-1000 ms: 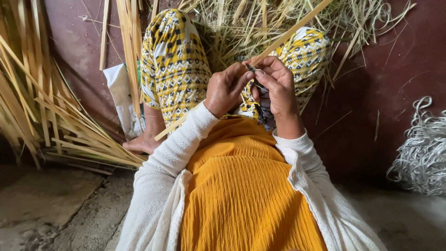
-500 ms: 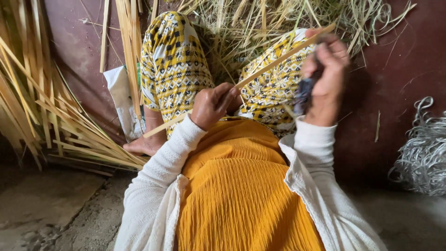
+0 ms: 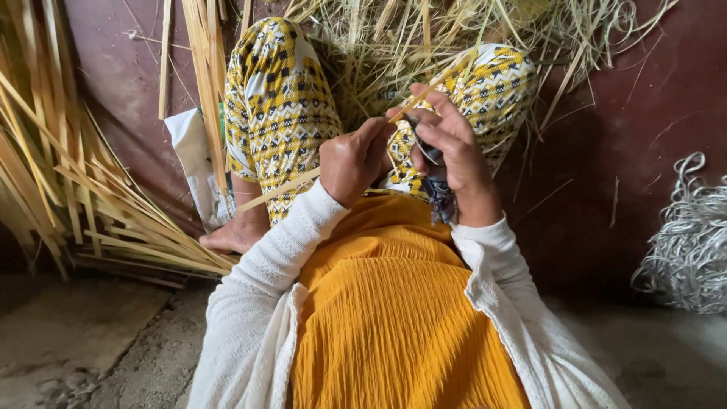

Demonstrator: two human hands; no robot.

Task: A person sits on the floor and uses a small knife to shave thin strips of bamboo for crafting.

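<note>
Two hands meet above the lap of a person seated on the floor (image 3: 91, 341), and both are closed on a long, pale bamboo strip (image 3: 276, 191). Nearest to me is the orange top with white sleeves. Past that, the left hand (image 3: 352, 160) is curled tight around the strip, thumb pressed along it. The right hand (image 3: 448, 151) sits just beside it, almost touching, fingers wrapped over a dark tool (image 3: 425, 148) with a scrap of dark cloth hanging under the palm; what kind of tool I cannot tell. The strip runs on a slant, from low beside the left knee up through both hands toward the right knee. Beyond the hands, the knees are drawn up in yellow patterned trousers (image 3: 280, 106), and a bare foot (image 3: 231, 236) rests on the floor on the left. Farther on, split bamboo slats (image 3: 91, 189) lean against the dark red wall on the left, loose shavings (image 3: 394, 45) pile up behind the knees, and a bundle of pale, thin strips (image 3: 693, 242) lies coiled at the right edge.
</note>
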